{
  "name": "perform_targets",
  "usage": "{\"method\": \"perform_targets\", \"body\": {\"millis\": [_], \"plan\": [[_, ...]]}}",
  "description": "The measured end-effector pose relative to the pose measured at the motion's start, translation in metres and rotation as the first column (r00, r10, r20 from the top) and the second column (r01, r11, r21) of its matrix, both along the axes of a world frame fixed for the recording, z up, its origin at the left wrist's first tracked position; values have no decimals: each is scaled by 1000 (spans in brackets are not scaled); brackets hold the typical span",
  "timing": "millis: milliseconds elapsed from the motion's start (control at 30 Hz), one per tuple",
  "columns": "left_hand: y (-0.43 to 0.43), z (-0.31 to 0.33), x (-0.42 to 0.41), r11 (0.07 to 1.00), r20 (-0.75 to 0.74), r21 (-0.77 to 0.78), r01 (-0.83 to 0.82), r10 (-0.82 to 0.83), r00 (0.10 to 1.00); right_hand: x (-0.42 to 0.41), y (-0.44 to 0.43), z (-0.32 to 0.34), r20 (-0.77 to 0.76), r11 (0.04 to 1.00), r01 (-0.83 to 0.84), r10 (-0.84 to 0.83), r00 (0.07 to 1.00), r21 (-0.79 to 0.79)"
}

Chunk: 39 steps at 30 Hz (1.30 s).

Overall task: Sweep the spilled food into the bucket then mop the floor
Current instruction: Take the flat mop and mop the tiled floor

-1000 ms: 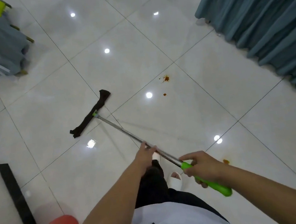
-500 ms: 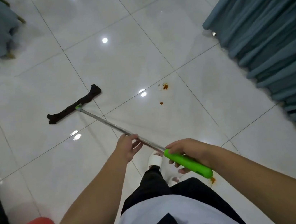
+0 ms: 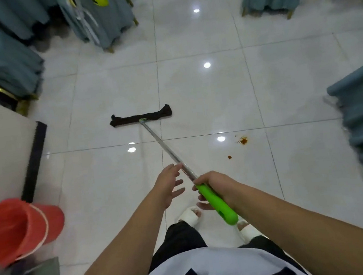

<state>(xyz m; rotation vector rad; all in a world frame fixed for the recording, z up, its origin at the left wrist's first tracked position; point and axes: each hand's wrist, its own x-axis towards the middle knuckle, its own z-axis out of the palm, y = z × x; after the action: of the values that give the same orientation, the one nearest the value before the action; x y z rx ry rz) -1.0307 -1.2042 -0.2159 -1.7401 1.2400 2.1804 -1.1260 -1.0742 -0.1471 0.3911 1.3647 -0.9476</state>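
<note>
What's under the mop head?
The mop head lies flat on the tiled floor; anything beneath is covered. The visible food spots sit apart, nearer and right.

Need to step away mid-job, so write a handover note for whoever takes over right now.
Right hand grips the mop's green plastic handle. Left hand open, fingers beside the metal shaft; contact unclear.
Dark cloth mop head lies flat on the white tiled floor; red plastic bucket lower left.
Orange-brown food specks lie right of the shaft, not yet cleaned.
Left: clear the specks, mop the floor.
</note>
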Motion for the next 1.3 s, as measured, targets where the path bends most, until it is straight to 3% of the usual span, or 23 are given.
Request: {"method": "perform_targets", "body": {"millis": [167, 267, 333, 467, 600, 700, 967, 1133, 1300], "plan": [[108, 29, 10, 973, 52, -35, -230, 231, 972, -20, 50, -5, -178, 985, -165, 172, 969, 49], [180, 47, 13, 945, 14, 129, -302, 303, 953, -20, 90, -12, -197, 980, -185, 196, 961, 75], [220, 57, 17, 932, -59, 222, -286, 305, 951, -13, 112, -22, -185, 978, -192, 205, 961, 84], [282, 67, 28, 910, -131, 238, -340, 377, 917, -4, 144, -54, -121, 943, -315, 327, 937, 111], [332, 61, 43, 867, -89, 179, -465, 485, 870, 9, 179, -71, -55, 841, -522, 533, 844, 144], [373, 53, 61, 851, -37, 130, -509, 517, 855, 30, 212, -70, -29, 796, -580, 593, 805, 172], [517, 43, 158, 853, -18, 185, -487, 499, 867, 118, 349, -84, 25, 677, -699, 714, 700, 231], [588, 54, 208, 865, 12, 224, -448, 457, 889, 150, 396, -97, 83, 762, -624, 620, 780, 175], [627, 63, 208, 877, 84, 135, -460, 453, 888, 150, 395, -112, 144, 870, -474, 456, 878, 139]]}}
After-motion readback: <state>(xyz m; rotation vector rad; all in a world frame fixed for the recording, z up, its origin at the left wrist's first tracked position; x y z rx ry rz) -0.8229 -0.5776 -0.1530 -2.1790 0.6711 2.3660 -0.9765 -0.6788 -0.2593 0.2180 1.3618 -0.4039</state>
